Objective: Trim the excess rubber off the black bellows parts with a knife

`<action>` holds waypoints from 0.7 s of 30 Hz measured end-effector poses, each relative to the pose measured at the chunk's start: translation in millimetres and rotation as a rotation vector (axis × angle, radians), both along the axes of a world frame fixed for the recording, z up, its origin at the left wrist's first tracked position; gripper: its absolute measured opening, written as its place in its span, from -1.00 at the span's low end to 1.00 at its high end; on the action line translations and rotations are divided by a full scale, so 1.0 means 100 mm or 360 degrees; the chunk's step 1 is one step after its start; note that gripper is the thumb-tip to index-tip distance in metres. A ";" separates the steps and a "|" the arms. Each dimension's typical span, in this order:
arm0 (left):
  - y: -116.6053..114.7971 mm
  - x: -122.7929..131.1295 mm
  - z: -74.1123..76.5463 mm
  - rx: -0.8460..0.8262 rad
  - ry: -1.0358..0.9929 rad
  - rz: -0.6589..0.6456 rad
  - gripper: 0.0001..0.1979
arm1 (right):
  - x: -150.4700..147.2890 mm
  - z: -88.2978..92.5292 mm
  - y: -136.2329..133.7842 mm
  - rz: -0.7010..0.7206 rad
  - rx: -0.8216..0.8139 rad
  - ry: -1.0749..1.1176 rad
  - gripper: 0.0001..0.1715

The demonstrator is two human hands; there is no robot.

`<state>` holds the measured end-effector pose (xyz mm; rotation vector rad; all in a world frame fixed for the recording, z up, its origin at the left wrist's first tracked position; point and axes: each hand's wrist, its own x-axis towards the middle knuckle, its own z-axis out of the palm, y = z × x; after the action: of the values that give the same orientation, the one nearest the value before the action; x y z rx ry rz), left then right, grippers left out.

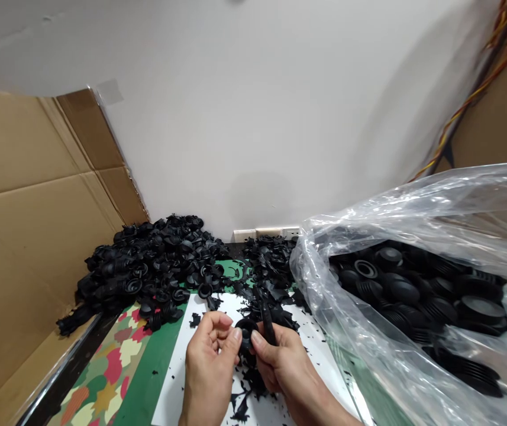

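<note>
My left hand (211, 358) and my right hand (282, 361) meet low in the view, both pinching one black rubber part (245, 334) between thumbs and fingers. A thin dark tool or strip (267, 322) sticks up from my right hand's grip; I cannot make out what it is. Under the hands lies a white sheet (177, 373) littered with black rubber scraps (246, 384).
A heap of black rubber parts (151, 266) lies at the back left, a smaller scrap pile (271, 260) behind the hands. A clear plastic bag (413, 236) full of black parts fills the right. Cardboard (26, 236) walls the left. A patterned mat (102, 378) covers the table.
</note>
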<state>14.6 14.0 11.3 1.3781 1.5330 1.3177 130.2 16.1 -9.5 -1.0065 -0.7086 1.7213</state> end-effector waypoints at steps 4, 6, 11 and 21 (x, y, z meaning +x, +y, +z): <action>-0.04 -0.05 0.04 0.0439 0.0656 -0.0035 -0.98 | 0.03 0.05 -0.02 -0.0025 -0.0009 0.0090 -0.57; -0.05 -0.08 0.08 0.0679 0.0974 -0.0104 -0.92 | 0.03 0.06 -0.02 -0.0023 -0.0021 0.0123 -0.55; -0.09 -0.11 0.17 0.1116 0.1550 -0.0165 -0.82 | 0.01 0.03 -0.02 0.0004 -0.0024 0.0133 -0.52; -0.06 -0.13 0.15 0.0853 0.1574 -0.0377 -0.80 | 0.01 0.03 -0.03 -0.0064 -0.0017 0.0090 -0.60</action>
<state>1.8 8.0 26.2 2.7373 1.5305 0.9470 131.2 13.3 -6.8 -0.9691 -0.6393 1.7138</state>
